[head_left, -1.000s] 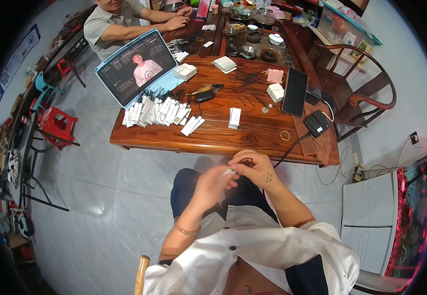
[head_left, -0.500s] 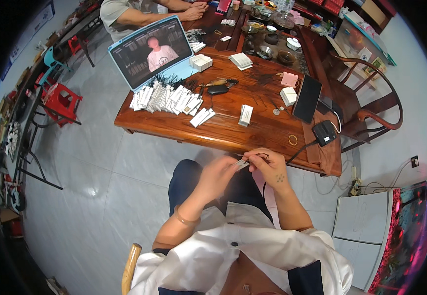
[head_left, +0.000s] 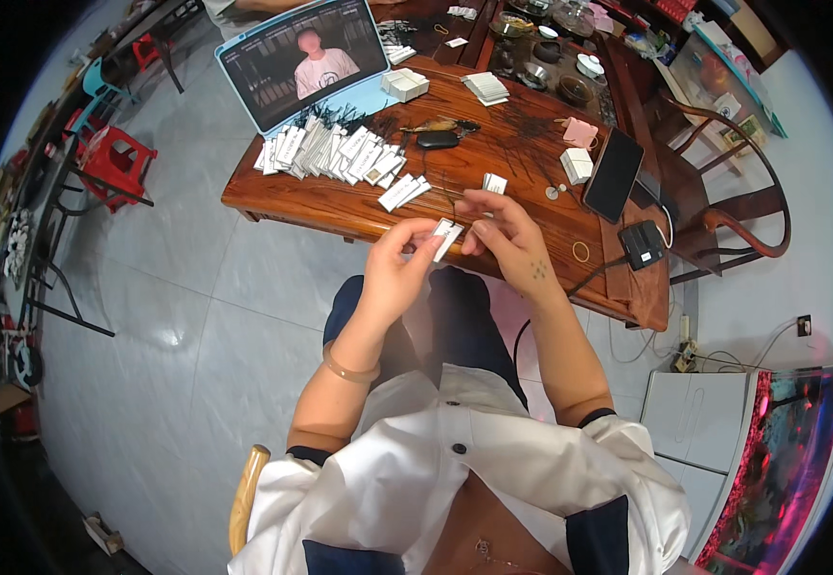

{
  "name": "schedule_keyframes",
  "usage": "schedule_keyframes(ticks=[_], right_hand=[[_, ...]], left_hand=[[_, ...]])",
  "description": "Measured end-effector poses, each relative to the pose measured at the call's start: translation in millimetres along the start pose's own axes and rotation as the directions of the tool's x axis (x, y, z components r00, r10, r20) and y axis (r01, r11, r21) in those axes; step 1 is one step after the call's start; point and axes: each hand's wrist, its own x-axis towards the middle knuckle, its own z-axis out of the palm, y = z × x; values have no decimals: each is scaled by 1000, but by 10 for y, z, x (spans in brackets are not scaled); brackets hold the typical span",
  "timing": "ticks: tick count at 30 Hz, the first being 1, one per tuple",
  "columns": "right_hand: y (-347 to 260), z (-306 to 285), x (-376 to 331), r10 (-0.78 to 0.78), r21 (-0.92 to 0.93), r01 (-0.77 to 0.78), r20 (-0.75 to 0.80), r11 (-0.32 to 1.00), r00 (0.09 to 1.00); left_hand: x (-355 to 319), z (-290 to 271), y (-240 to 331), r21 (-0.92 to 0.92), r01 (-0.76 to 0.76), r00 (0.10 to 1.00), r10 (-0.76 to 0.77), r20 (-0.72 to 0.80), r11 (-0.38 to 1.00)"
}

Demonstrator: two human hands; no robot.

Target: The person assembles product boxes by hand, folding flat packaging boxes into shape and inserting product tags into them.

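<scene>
My left hand (head_left: pixel 399 271) and my right hand (head_left: pixel 508 233) meet over the near edge of the wooden table (head_left: pixel 340 206), both pinching one small white card (head_left: pixel 446 238) between the fingertips. A thin dark pin seems to sit at the card, too small to make out. Just beyond my hands lie two loose white cards (head_left: pixel 403 192) and a small white stack (head_left: pixel 494 182). A long row of several finished white cards (head_left: pixel 325 150) stretches across the table's left part. Scattered dark pins (head_left: pixel 532 120) lie on the wood further back.
An open laptop (head_left: pixel 306 57) plays a video at the back left. A dark phone (head_left: pixel 613 174), a black box with a cable (head_left: pixel 641 244), a white box (head_left: pixel 577 165) and tea ware (head_left: pixel 570 86) sit on the right. A wooden armchair (head_left: pixel 733 192) stands right, red stools (head_left: pixel 110 163) left.
The view has tilted down and closer to the table. My hands stay together on the small white card, raised slightly toward the table edge.
</scene>
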Motion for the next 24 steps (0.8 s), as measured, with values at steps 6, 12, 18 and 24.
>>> schedule_keyframes(ticks=[6, 12, 18, 24], right_hand=[[83, -164, 32, 70, 48, -66, -91, 997, 993], [-137, -19, 28, 165, 239, -168, 32, 956, 986], [27, -148, 143, 102, 116, -101, -2, 988, 995], [386, -393, 110, -247, -395, 142, -230, 908, 941]], left_hand=[[50, 12, 60, -116, -43, 999, 44, 7, 992], [47, 60, 8, -140, -59, 992, 74, 105, 988], [106, 91, 20, -153, 53, 998, -50, 28, 987], [344, -144, -350, 610, -260, 953, 299, 39, 748]])
